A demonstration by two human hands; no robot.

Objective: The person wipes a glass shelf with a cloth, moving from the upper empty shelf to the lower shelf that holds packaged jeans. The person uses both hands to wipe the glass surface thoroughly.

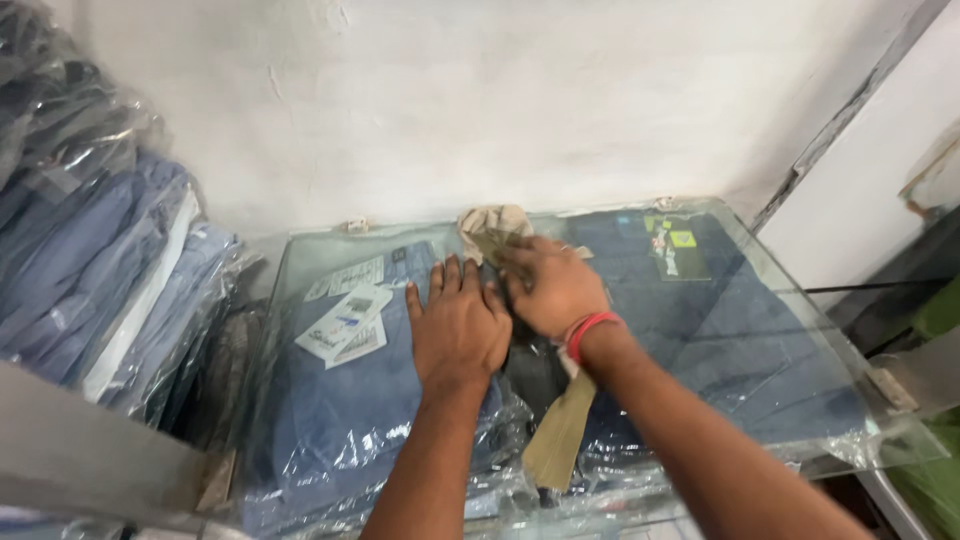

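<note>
My left hand (456,325) lies flat, fingers spread, on a plastic-wrapped pair of blue jeans (335,400) with white paper tags (347,322). My right hand (548,285), with a red band at the wrist, presses on an olive-tan folded garment (560,435) that runs between the jeans piles. A crumpled beige cloth (492,225) sits just beyond its fingertips. Another wrapped pair of jeans (740,345) lies to the right under a glass sheet.
A glass shelf (800,290) edges the jeans at the right. A tall stack of wrapped blue garments (95,260) stands at the left. A white wall (480,100) closes the back, and a metal edge (80,450) crosses the lower left.
</note>
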